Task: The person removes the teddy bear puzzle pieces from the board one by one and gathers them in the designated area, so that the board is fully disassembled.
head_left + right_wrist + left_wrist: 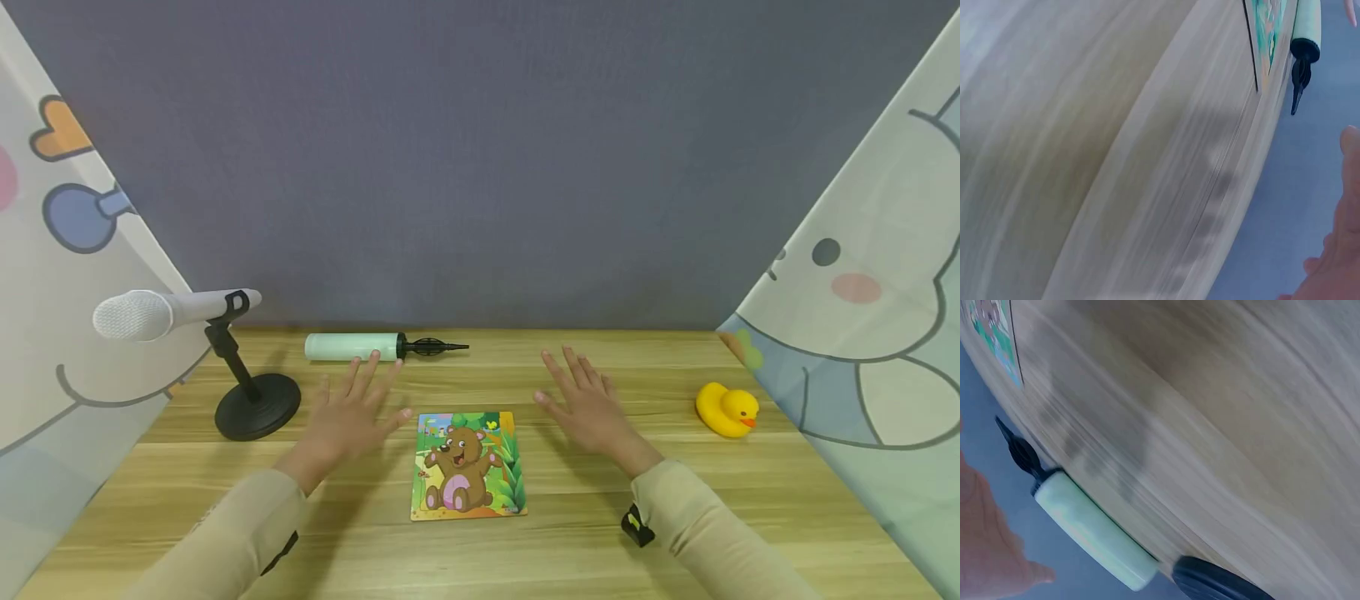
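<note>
Between my two hands a square bear puzzle (468, 467) lies flat, a brown bear on a green scene. My left hand (351, 425) hovers over the table to its left, fingers spread, holding nothing. On the puzzle's other side my right hand (592, 408) is held out the same way, with straight fingers and nothing in its grasp. Beyond the left fingertips lies a pale green hand pump (352, 347) with a black nozzle, partly overlapped by those fingers in the head view. The left wrist view shows the pump (1094, 528) whole, past the hand's edge.
A white microphone (150, 315) on a black round-based stand (258, 407) stands at the left. A yellow rubber duck (727, 410) sits at the right of the wooden table (585, 542). A grey panel (480, 167) rises behind, with cartoon-printed sheets (862, 333) at both sides.
</note>
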A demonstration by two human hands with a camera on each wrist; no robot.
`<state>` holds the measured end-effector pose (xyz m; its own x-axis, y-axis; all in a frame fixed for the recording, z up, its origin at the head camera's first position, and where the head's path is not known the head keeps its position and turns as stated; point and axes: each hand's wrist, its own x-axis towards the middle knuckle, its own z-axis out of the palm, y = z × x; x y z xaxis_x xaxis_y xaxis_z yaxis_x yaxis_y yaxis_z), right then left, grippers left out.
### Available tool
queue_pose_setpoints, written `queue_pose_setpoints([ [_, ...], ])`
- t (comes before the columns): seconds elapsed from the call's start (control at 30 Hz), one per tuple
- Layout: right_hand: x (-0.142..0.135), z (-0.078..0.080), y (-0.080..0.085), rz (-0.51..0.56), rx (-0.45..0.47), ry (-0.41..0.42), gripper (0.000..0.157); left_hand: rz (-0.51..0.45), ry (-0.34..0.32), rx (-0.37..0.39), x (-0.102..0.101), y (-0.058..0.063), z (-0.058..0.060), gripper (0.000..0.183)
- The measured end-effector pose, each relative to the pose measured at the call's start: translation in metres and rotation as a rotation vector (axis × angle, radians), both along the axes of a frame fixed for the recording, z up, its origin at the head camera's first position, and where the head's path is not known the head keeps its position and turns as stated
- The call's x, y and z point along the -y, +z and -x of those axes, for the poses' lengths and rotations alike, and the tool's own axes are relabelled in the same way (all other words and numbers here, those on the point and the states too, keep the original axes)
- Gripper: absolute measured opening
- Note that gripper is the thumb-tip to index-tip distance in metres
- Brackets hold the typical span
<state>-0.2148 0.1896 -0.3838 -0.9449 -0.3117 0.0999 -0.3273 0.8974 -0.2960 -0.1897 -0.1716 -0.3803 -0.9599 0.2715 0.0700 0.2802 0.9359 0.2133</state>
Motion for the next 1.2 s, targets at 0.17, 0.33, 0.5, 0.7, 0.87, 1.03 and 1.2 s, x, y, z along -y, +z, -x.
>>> queue_pose_setpoints([
  [0.17,0.010,-0.001,0.000,0.075,-0.025,0.098,0.069,0.045,-0.080,0.036,-0.015,0.002,-0.009,0.081],
  [0.33,0.019,-0.001,-0.003,0.155,-0.013,0.172,0.066,0.080,-0.152,0.092,-0.027,0.003,-0.018,0.085],
  [0.5,0.027,-0.001,-0.008,0.181,0.020,0.211,0.065,0.122,-0.199,0.131,-0.032,0.002,-0.024,0.092],
  [0.7,0.031,0.000,-0.015,0.225,0.087,0.226,0.067,0.114,-0.209,0.156,-0.032,-0.002,-0.025,0.103],
  [0.87,0.031,0.001,-0.015,0.251,0.148,0.216,0.062,0.099,-0.209,0.194,-0.028,-0.005,-0.024,0.116],
  [1.03,0.031,0.002,-0.016,0.262,0.189,0.211,0.057,0.077,-0.209,0.221,-0.026,-0.007,-0.024,0.124],
  [1.2,0.030,0.002,-0.017,0.255,0.228,0.202,0.056,0.050,-0.220,0.229,-0.023,-0.008,-0.024,0.128],
])
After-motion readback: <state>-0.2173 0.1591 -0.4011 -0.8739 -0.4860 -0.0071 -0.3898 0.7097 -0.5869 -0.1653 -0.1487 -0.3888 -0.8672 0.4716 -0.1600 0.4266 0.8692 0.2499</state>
